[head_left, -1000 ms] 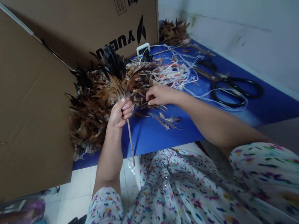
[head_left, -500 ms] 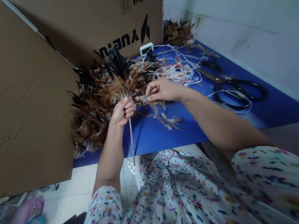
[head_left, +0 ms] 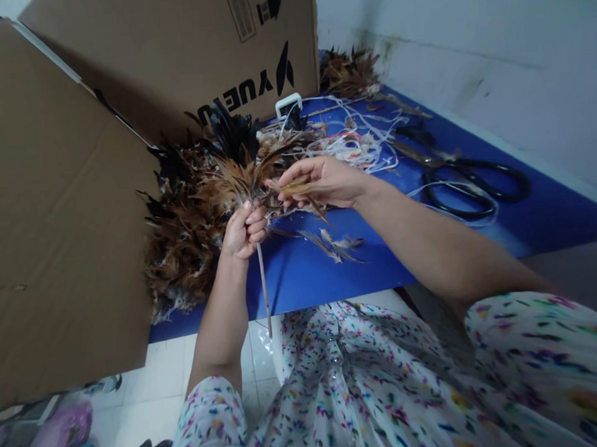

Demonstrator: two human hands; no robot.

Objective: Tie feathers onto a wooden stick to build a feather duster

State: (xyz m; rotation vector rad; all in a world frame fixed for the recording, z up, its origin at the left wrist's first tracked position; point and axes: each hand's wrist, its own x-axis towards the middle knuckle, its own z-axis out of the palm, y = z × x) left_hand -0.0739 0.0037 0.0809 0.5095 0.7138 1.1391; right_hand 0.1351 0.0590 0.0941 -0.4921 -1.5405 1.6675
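Nearest, the wearer's patterned garment [head_left: 346, 374] is filling the foreground, and a thin stick [head_left: 262, 272] is pointing down past the edge of the blue table [head_left: 326, 282]. The left hand [head_left: 245, 231] is gripping this stick tightly, fingers curled around it just below the feather bunch [head_left: 243, 173], which is fanning out above the fist, brown low down and black at the tip. Just beside it, the right hand [head_left: 321, 182] is holding a few loose brown feathers [head_left: 301, 188] between thumb and fingers in a light, narrow grip; how many it is pinching is hard to tell at this blur. Some stray feathers [head_left: 336, 245] are lying on the table below that hand, while a large feather pile [head_left: 182, 236] is spreading to the left of the bunch. Farther to the right, black-handled scissors [head_left: 479, 177] are resting near a tangle of white strings [head_left: 362, 150]. Beyond, a white-rimmed object [head_left: 289, 106] is sitting before a cardboard box [head_left: 179, 56], and another feather heap [head_left: 349, 73] is lying beside the wall [head_left: 469, 34].
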